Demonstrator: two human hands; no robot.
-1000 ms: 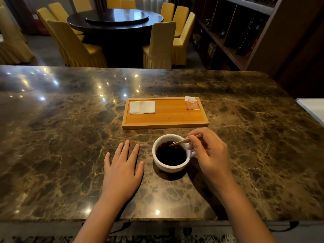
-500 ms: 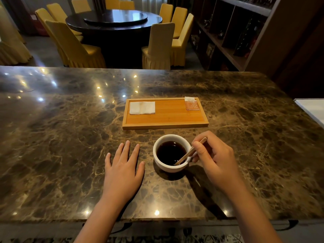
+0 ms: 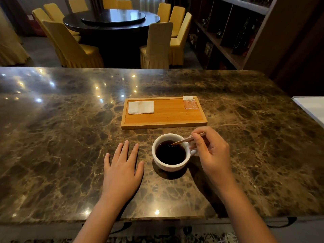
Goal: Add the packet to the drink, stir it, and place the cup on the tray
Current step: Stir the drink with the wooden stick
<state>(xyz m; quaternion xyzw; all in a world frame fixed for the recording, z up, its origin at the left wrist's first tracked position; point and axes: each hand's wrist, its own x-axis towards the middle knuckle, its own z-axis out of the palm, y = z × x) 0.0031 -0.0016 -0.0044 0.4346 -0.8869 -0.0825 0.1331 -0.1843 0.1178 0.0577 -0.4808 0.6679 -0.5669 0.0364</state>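
Marble tabletop point(image 3: 52, 137), frame centre: left hand point(image 3: 122, 171) lies flat, its grip released; cup point(image 3: 171, 152) stands just right of it, below the tray point(image 3: 164, 126); right hand point(image 3: 213, 155) pinches a stirrer point(image 3: 187, 139) angled leftward into the drink.

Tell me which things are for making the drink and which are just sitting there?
For the job: cup, stir stick, packet, tray, right hand.
Just there: napkin, left hand resting flat, yellow chairs, round table, shelves.
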